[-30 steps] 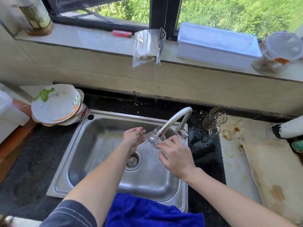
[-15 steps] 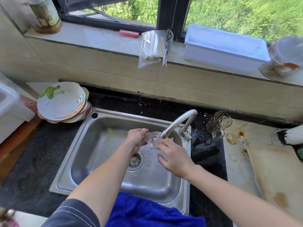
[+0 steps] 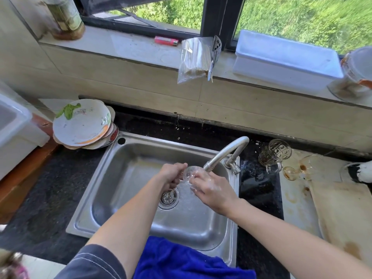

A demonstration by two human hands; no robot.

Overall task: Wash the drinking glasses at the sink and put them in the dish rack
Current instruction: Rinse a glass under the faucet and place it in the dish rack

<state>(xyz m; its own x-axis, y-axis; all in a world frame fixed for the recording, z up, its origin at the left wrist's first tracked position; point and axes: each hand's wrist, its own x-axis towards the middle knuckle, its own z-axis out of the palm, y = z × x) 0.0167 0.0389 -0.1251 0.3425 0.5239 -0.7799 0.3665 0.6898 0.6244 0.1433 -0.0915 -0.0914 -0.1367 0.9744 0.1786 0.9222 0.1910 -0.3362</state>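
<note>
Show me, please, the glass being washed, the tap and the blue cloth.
glass being washed (image 3: 189, 172): head view, on its clear rounded wall.
tap (image 3: 223, 154): head view, on the middle of the sloping spout tube.
blue cloth (image 3: 181, 260): head view, on the middle of the folded fabric.

A dark-framed window ran across the top from 11 to 1 o'clock, with one sash at 11 o'clock standing at an angle. Beyond the glass lay bright green foliage in full sun. Below the frame a pale stone sill stretched the whole width, lit by daylight. Under the sill a beige tiled wall dropped to a speckled black stone counter, which spread from 8 round to 4 o'clock. At 3 o'clock lay a pale, stained surface. At 9 o'clock a reddish wooden edge bordered the black stone.
</note>
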